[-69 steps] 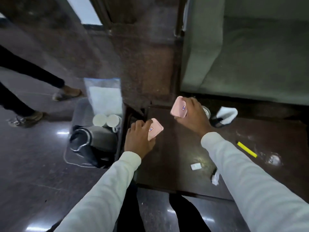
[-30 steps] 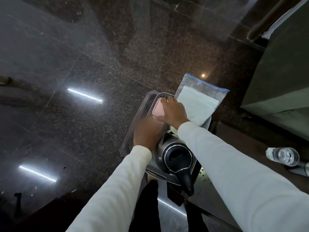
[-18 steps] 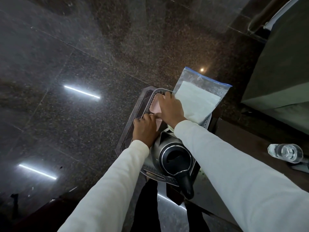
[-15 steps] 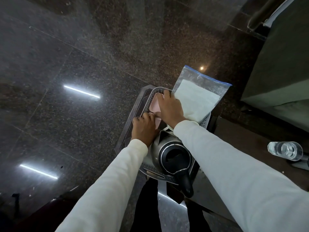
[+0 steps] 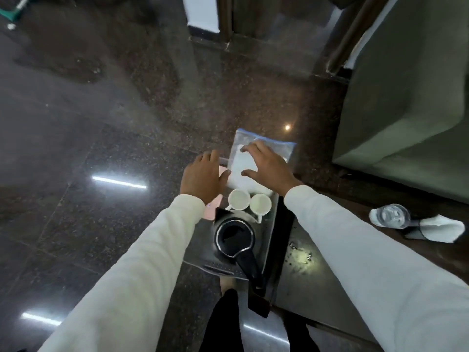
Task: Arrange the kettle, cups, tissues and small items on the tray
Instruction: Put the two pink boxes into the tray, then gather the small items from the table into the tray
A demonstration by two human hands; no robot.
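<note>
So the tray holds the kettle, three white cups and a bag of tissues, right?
Not quite: the head view shows two white cups, not three. They stand side by side on the tray between the kettle and the bag of tissues.

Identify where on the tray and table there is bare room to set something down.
Tray: little room; kettle, two cups, tissue bag and pink packets fill it. Table: a bare patch between the tray and the bottle.

Kettle [image 5: 234,240] on tray [image 5: 268,240], cups [image 5: 250,201] behind it, tissues [image 5: 245,163] farthest back
</note>
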